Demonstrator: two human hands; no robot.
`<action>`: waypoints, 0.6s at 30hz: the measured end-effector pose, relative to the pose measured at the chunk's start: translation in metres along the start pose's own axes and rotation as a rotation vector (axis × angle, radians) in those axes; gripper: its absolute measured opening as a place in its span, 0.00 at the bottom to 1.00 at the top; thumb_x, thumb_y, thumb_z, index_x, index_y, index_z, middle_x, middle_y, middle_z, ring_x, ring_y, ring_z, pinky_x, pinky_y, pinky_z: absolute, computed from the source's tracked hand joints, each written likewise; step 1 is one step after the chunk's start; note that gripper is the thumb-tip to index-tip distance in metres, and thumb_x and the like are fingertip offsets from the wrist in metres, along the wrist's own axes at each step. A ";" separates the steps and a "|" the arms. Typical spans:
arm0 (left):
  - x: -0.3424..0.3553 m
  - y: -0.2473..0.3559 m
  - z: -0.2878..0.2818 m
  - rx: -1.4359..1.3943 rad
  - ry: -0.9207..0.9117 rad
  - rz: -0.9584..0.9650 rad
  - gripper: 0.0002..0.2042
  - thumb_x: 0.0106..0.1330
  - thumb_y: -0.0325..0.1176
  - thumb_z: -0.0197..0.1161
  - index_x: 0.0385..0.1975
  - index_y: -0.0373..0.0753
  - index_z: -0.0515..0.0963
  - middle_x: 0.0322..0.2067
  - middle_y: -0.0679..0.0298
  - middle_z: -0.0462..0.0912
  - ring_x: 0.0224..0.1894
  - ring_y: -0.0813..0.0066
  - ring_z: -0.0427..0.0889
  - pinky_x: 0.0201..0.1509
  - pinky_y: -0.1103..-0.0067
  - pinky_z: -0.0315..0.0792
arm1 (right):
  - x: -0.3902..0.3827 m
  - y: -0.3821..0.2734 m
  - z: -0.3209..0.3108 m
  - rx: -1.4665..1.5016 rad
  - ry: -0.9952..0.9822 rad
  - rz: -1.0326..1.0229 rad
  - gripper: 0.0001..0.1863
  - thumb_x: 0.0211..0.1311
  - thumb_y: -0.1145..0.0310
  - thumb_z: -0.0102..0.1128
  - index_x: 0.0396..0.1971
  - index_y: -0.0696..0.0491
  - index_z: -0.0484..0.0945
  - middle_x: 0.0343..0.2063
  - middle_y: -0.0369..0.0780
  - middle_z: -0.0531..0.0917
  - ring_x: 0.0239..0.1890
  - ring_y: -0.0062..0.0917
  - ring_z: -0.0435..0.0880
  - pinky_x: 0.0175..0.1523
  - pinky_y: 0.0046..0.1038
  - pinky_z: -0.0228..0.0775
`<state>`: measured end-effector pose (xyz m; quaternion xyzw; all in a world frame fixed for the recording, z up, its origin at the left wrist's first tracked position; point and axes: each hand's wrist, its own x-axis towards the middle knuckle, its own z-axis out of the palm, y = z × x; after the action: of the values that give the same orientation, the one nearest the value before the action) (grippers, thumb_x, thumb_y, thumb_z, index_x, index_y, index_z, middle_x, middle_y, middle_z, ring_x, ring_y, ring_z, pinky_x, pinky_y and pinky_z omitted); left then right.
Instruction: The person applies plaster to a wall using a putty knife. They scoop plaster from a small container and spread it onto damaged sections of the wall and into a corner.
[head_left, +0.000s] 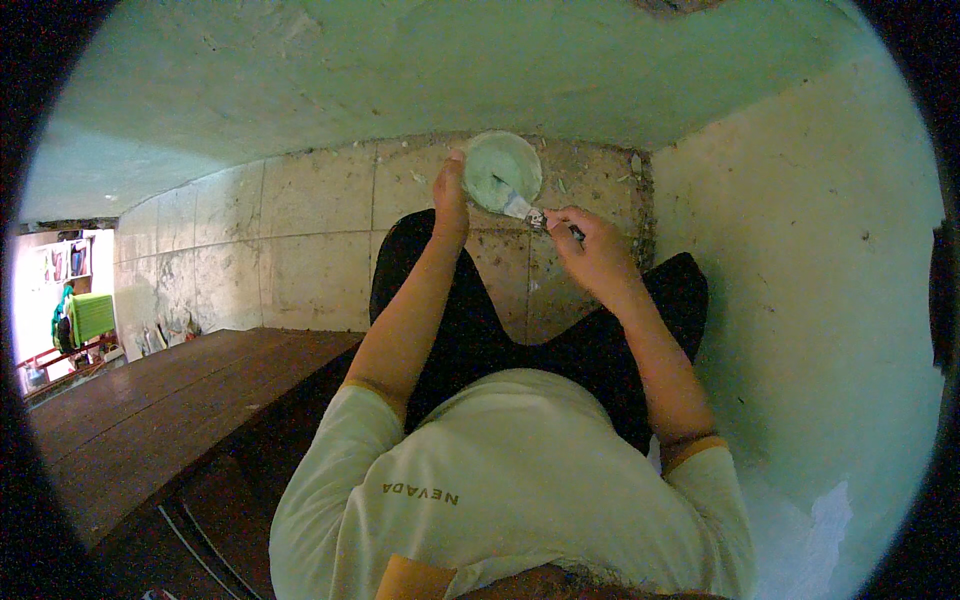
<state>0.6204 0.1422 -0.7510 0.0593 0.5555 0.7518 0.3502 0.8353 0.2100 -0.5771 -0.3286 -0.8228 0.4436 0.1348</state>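
A round, pale tub [472, 150] stands on the tiled floor in front of me, close to the wall. Light green paint [497, 160] covers its inside. My left hand [451, 200] holds the tub's left side, its fingers partly hidden along the wall of the tub. My right hand [592, 250] grips the handle of what looks like a paintbrush [518, 208], from the right of the tub. The brush's pale, flat end dips over the near rim into the tub. Its handle is mostly inside my fingers.
A green wall [430, 70] runs ahead, meeting another wall [800, 240] at my right. Debris lies on the tiled floor [315, 205]. At my left is a brown wooden surface [200, 375]. A bright opening with shelves and a green item [92, 317] shows at far left.
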 end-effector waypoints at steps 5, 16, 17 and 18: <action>-0.010 0.005 0.007 0.256 0.012 0.086 0.26 0.70 0.50 0.52 0.54 0.30 0.73 0.50 0.54 0.78 0.54 0.66 0.73 0.61 0.73 0.64 | 0.000 -0.009 0.002 0.020 -0.002 0.101 0.15 0.67 0.58 0.54 0.42 0.52 0.81 0.22 0.38 0.79 0.20 0.21 0.74 0.27 0.26 0.66; -0.021 0.016 0.013 0.356 -0.013 0.133 0.30 0.69 0.54 0.52 0.54 0.29 0.72 0.52 0.50 0.77 0.55 0.63 0.73 0.61 0.73 0.64 | 0.003 0.030 0.017 1.007 0.006 0.802 0.10 0.66 0.61 0.54 0.40 0.50 0.76 0.15 0.30 0.69 0.12 0.13 0.60 0.15 0.18 0.47; -0.020 0.015 0.010 0.352 -0.017 0.127 0.30 0.69 0.54 0.52 0.54 0.28 0.72 0.52 0.50 0.77 0.55 0.64 0.73 0.60 0.74 0.64 | 0.002 0.032 0.019 1.058 0.007 0.812 0.09 0.66 0.61 0.55 0.39 0.50 0.75 0.15 0.30 0.68 0.12 0.13 0.60 0.15 0.18 0.47; -0.019 0.013 0.008 0.348 -0.022 0.120 0.31 0.69 0.54 0.52 0.55 0.28 0.72 0.52 0.51 0.77 0.55 0.64 0.73 0.60 0.74 0.64 | 0.002 0.034 0.021 1.109 0.007 0.822 0.09 0.66 0.61 0.55 0.37 0.50 0.73 0.15 0.31 0.68 0.12 0.14 0.59 0.15 0.19 0.47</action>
<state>0.6326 0.1353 -0.7311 0.1602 0.6688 0.6633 0.2952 0.8374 0.2113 -0.6169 -0.4979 -0.2824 0.8130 0.1067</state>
